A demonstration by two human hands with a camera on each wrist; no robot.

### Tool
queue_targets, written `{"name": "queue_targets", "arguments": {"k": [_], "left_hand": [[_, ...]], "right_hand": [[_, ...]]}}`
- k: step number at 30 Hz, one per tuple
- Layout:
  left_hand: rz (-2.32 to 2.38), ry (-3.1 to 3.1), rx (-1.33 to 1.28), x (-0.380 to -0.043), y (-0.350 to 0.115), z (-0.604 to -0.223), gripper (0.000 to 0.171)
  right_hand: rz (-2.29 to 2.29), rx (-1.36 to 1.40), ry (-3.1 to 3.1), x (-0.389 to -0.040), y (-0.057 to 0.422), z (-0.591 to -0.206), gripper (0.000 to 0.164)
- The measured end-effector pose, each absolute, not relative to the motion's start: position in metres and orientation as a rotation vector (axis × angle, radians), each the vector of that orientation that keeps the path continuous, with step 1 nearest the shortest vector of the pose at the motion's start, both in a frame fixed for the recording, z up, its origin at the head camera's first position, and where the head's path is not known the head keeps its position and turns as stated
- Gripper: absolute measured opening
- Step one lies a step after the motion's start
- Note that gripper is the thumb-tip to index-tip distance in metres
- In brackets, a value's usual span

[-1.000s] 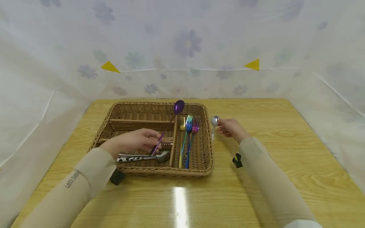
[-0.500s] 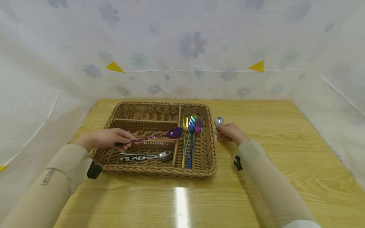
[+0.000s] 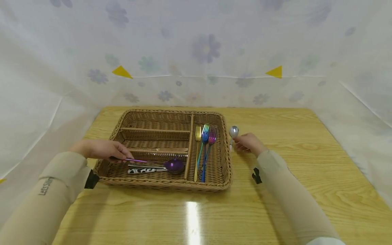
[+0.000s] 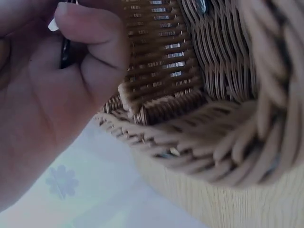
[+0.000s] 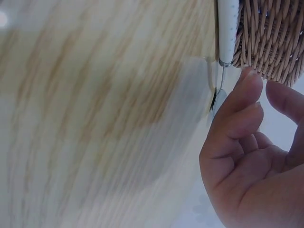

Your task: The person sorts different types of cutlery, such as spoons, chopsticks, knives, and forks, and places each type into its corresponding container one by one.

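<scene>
My left hand (image 3: 107, 150) pinches the dark handle end of a purple spoon (image 3: 174, 165). The spoon's bowl overlaps a silver spoon with a black-and-white handle (image 3: 142, 170) in the basket's near compartment. In the left wrist view, thumb and fingers (image 4: 92, 28) close round the dark handle. Right of the basket, a silver spoon with a white dotted handle (image 5: 228, 31) lies on the table, bowl (image 3: 234, 131) pointing away. My right hand (image 3: 248, 143) is beside its neck, fingers loosely bent. The right wrist view shows a gap between thumb and index fingertip, with the spoon behind the fingers.
The wicker basket (image 3: 171, 185) is split by dividers. Its right compartment holds a gold fork (image 3: 198, 134), a blue rainbow fork (image 3: 205, 134) and a purple-blue fork (image 3: 212, 136). A copper-coloured knife (image 3: 171, 149) lies in the middle compartment. Patterned white cloth (image 3: 196, 51) encloses the wooden table (image 3: 275, 204).
My left hand has moved left, swinging the purple spoon from upright over the divider to lying level, then lowering it into the near compartment. My right hand stays by the silver spoon.
</scene>
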State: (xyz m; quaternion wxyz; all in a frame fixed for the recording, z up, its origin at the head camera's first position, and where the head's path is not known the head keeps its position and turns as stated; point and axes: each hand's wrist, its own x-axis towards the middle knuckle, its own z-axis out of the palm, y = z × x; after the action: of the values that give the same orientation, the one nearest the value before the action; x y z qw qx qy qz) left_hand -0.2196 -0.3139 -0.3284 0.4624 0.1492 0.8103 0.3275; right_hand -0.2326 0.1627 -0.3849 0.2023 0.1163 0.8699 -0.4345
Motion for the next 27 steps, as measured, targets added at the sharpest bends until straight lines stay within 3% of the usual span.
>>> {"name": "queue_targets", "arguments": {"k": [12,27], "left_hand": [[0.653,1.968,0.384,-0.223,-0.314,-0.338,0.030],[0.207,2.240,0.563,-0.207,-0.284,-0.346,0.033]], "right_hand": [[-1.177,0.324,2.463,-0.232,0.160,-0.391,0.037],[-1.117,0.274,2.610,-0.241,0.149,-0.405,0.019]]}}
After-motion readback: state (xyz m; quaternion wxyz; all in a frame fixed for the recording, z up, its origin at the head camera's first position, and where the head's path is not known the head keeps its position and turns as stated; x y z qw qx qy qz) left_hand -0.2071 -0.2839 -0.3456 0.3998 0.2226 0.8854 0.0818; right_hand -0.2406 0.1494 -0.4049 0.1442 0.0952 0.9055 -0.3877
